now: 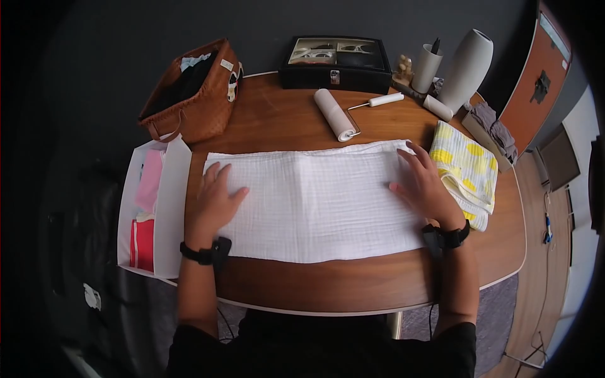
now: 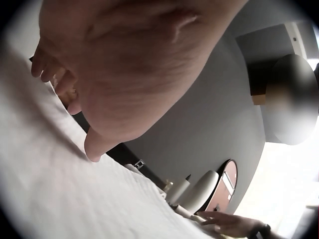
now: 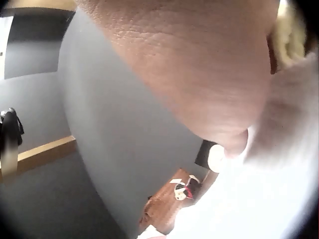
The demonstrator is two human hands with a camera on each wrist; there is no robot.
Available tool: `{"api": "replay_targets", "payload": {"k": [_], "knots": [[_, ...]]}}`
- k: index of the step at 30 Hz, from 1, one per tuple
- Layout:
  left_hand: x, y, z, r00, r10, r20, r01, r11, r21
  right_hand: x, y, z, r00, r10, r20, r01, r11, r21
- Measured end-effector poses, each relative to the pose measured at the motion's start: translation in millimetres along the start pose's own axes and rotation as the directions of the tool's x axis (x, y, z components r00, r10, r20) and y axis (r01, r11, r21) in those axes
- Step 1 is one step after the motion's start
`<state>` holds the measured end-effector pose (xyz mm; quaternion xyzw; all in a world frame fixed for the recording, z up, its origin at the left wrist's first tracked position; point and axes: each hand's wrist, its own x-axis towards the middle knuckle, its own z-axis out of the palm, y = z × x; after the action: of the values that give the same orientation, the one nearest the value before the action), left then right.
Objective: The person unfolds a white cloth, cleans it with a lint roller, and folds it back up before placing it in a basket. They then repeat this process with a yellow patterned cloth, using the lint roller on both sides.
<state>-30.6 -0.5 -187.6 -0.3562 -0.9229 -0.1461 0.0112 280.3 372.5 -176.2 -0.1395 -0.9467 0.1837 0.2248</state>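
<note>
A white crinkled muslin cloth point(image 1: 302, 208) lies spread out flat as a wide rectangle on the wooden table, with a fold line down its middle. Over its left end is my left hand point(image 1: 216, 198), fingers spread and relaxed, thumb pointing inward. My right hand point(image 1: 428, 189) is at the right end, fingertips by the far right corner and thumb over the fabric. In the left wrist view the left thumb point(image 2: 97, 147) comes right down to the cloth point(image 2: 84, 199). Neither hand grips anything.
A white box point(image 1: 173, 214) of folded clothes stands left, below a brown woven basket point(image 1: 211, 101). A lint roller point(image 1: 334, 114) and a black glasses case point(image 1: 359, 80) lie behind the cloth. Right are a yellow-spotted folded cloth point(image 1: 463, 167), a white vase point(image 1: 467, 69) and a box of grey cloths point(image 1: 495, 129).
</note>
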Motion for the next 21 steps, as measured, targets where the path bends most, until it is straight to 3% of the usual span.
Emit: {"api": "replay_targets", "payload": {"k": [3,6,9,12,15,16,18,21], "knots": [[20,-17,8,1.0,0.017,-0.003,-0.017,1.0,0.003,5,17,18,0.999,-0.001,-0.042,-0.001,0.999,-0.04],[22,-4,-6,1.0,-0.02,0.014,0.02,1.0,-0.021,9,12,12,0.99,0.138,-0.043,-0.137,0.99,0.032],[27,1,-13,0.998,-0.06,0.026,0.06,0.998,-0.003,9,27,20,0.98,0.188,-0.064,-0.188,0.982,0.005],[31,-5,-6,0.999,0.025,-0.027,-0.024,0.999,0.046,9,35,29,0.981,0.149,-0.126,-0.153,0.988,-0.024],[31,-13,-3,0.949,0.201,-0.242,-0.19,0.979,0.07,11,35,29,0.954,-0.057,-0.296,0.024,0.993,-0.114],[29,-13,-8,0.945,0.185,-0.271,-0.192,0.981,0.003,11,33,23,0.965,0.139,-0.223,-0.111,0.985,0.134],[20,-13,-28,0.936,0.144,-0.321,-0.196,0.971,-0.134,7,26,-3,0.896,0.439,0.059,-0.397,0.738,0.546],[-20,-2,-101,0.991,0.05,-0.125,-0.109,0.848,-0.519,-6,10,-62,0.96,0.224,0.166,-0.255,0.459,0.851]]}}
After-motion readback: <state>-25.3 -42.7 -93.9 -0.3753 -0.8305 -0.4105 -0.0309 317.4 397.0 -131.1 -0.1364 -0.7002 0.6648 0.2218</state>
